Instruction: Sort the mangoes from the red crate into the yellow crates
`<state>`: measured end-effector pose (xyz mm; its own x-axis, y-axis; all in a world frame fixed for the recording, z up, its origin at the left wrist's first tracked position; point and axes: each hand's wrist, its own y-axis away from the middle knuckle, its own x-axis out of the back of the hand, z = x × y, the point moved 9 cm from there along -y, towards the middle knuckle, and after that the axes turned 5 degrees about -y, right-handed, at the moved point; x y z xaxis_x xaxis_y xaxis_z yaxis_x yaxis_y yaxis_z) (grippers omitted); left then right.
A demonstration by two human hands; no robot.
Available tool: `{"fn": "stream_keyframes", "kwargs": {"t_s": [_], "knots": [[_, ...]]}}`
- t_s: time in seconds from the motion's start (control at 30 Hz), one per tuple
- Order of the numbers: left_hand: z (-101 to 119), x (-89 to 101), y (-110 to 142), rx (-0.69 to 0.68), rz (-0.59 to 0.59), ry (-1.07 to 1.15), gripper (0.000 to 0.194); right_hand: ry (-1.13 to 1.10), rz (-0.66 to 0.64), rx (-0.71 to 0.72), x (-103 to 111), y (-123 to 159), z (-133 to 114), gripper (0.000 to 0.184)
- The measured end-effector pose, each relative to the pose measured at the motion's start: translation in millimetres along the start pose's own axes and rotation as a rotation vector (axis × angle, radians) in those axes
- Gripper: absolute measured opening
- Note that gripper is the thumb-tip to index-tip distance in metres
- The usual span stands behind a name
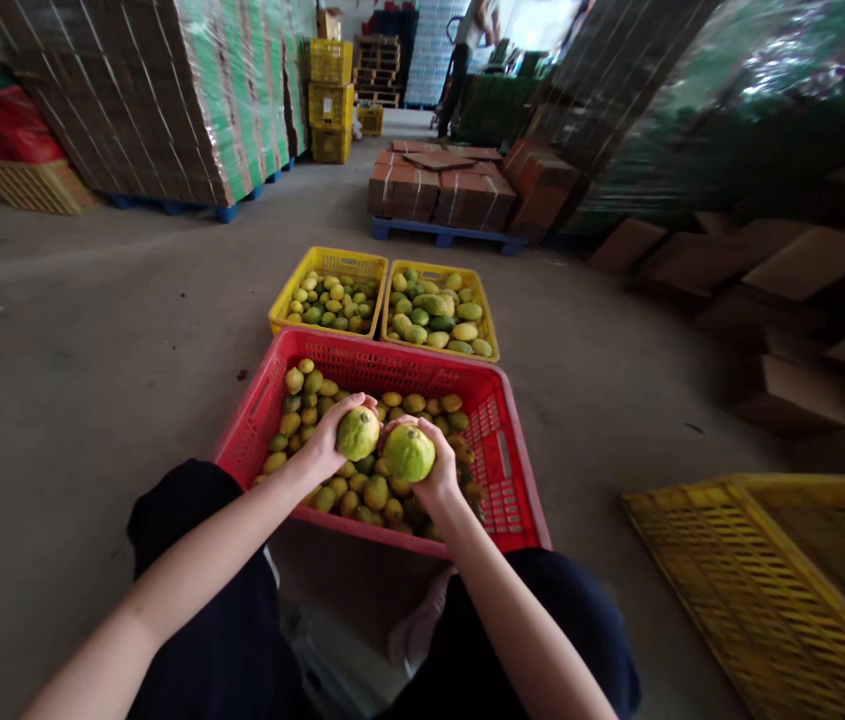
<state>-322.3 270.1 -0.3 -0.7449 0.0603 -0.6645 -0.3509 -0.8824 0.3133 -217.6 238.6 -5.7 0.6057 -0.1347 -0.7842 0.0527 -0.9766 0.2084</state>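
My left hand [333, 432] is closed round a yellow-green lemon [357, 433], held up over the red crate [523, 470]. Beside it my right hand [438, 468] grips a second, slightly larger yellow-green lemon [409, 453]. The two fruits are close together but apart, and they hide part of the fingers. Below them many smaller yellow and greenish lemons [375, 492] lie loose in the red crate. Behind that crate stand two yellow crates: the left crate [281, 310] holds small lemons, and the right crate [492, 325] holds larger green and yellow ones.
A yellow slatted crate [729, 560] stands at the lower right. Flat cartons on a blue pallet [443, 237] are farther ahead. Wrapped stacks [204, 100] rise at the left, loose cardboard boxes [804, 260] lie at the right, and a person [467, 50] stands at the back.
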Motion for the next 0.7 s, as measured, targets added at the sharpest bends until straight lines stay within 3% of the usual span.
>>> {"fn": "stream_keyframes", "kwargs": {"t_s": [0.2,0.4,0.7], "knots": [[-6.1,6.0,-5.3,0.039,0.034,0.103,0.013,-0.094,0.025,-0.083,2.1,-1.3,7.6,0.019],[-16.8,11.3,0.0,0.225,0.111,0.184,0.02,-0.216,0.055,-0.205,2.2,1.4,9.9,0.03],[-3.9,0.3,-6.8,0.206,-0.053,0.246,0.031,-0.303,0.013,-0.19,-1.8,-5.0,-2.0,0.036]]}}
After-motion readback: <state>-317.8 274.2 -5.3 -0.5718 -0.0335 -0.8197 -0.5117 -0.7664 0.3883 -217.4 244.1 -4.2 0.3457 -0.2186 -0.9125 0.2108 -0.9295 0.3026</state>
